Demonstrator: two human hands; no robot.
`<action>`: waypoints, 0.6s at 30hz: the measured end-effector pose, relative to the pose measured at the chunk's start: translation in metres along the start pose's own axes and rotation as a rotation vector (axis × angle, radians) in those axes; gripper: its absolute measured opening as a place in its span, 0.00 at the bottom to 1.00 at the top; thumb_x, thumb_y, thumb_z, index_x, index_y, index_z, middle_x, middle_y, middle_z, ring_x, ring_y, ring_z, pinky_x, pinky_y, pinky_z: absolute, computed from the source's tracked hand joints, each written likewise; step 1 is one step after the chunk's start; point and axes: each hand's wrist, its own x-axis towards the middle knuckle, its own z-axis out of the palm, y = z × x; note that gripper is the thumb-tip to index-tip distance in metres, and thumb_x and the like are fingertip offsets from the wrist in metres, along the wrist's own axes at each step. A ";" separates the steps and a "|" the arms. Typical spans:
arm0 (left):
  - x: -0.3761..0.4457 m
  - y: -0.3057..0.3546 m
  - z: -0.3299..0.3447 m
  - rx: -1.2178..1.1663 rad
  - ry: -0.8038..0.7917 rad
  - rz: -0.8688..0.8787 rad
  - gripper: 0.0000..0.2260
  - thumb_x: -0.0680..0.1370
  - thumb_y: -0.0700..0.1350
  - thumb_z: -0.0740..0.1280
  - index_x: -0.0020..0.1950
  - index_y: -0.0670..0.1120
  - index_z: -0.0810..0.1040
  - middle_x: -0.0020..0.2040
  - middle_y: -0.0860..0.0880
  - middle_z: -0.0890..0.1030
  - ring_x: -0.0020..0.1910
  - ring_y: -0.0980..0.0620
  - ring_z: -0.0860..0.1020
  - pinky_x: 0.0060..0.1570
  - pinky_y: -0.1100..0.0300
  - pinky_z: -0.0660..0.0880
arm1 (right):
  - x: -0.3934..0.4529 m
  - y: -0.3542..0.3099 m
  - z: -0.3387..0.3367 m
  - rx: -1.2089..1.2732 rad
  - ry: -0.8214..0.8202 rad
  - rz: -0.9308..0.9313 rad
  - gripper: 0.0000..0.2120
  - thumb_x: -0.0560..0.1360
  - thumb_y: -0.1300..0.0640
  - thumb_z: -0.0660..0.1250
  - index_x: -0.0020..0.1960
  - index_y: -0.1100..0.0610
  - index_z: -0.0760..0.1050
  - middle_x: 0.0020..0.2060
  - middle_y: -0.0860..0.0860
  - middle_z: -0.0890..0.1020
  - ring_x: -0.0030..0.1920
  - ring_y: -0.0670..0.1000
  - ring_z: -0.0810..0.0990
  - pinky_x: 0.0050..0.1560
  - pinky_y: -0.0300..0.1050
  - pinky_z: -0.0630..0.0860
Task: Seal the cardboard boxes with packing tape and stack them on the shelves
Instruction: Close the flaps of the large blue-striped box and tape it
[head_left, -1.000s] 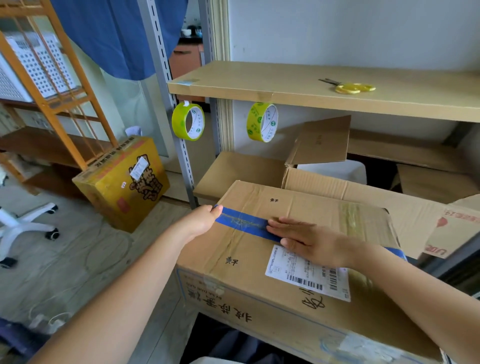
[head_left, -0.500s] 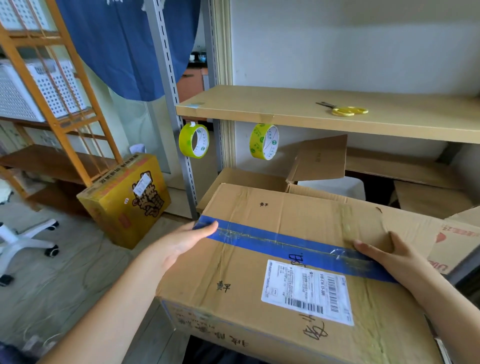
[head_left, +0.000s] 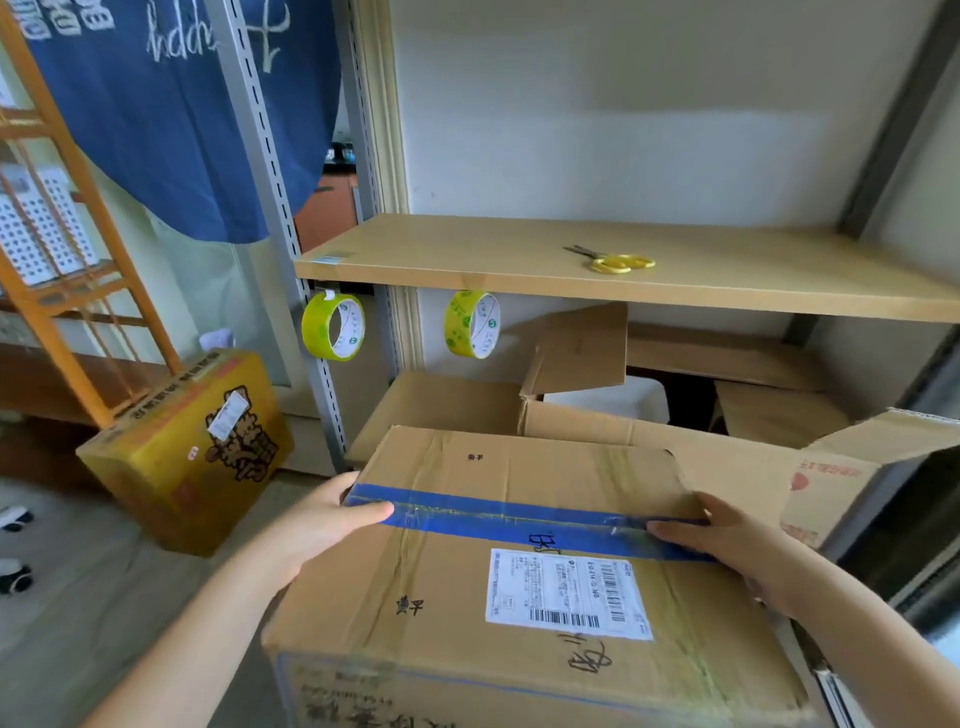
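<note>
A yellow printed cardboard carton (head_left: 192, 447) stands tilted on the floor, well left of the large brown cardboard box (head_left: 519, 571) that fills the lower middle of the view. The left hand (head_left: 322, 525) clasps that box's left edge, thumb lying over the top on the end of the blue packing tape strip (head_left: 519, 519), the other fingers (head_left: 337, 483) curled round the side. The strip runs across the box's closed top flaps from one edge to the other, and a white shipping label with barcodes (head_left: 569, 592) sits just below it. Above and behind the box, two rolls of yellow-green tape (head_left: 333, 326) hang under the pale wooden shelf board (head_left: 467, 254), on which yellow-handled scissors (head_left: 615, 260) lie. Directly behind the box, on the lower level, open brown cartons with raised flaps (head_left: 576, 348) are crowded together. The right hand (head_left: 727, 540) grips the box's right edge, thumb pressed on the tape's right end, fingers wrapped down the far side.
</note>
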 end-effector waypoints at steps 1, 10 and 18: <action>0.005 0.002 -0.002 0.102 -0.035 -0.004 0.35 0.74 0.59 0.73 0.77 0.57 0.63 0.74 0.57 0.69 0.67 0.54 0.71 0.64 0.56 0.67 | 0.000 0.001 -0.003 -0.136 -0.013 -0.066 0.49 0.59 0.39 0.80 0.74 0.52 0.66 0.65 0.52 0.78 0.63 0.55 0.78 0.64 0.50 0.75; 0.061 0.106 0.020 0.349 0.427 0.371 0.12 0.81 0.47 0.65 0.62 0.46 0.76 0.61 0.48 0.79 0.60 0.48 0.76 0.51 0.61 0.68 | 0.043 -0.109 0.013 -0.688 0.147 -0.571 0.30 0.76 0.39 0.67 0.73 0.51 0.69 0.67 0.48 0.77 0.67 0.51 0.75 0.64 0.47 0.73; 0.127 0.196 0.005 -0.462 0.330 0.180 0.22 0.78 0.58 0.66 0.65 0.46 0.73 0.58 0.44 0.81 0.56 0.43 0.81 0.62 0.46 0.76 | 0.076 -0.251 0.047 -0.152 0.716 -0.910 0.09 0.80 0.50 0.63 0.54 0.52 0.80 0.50 0.46 0.81 0.46 0.46 0.80 0.39 0.44 0.75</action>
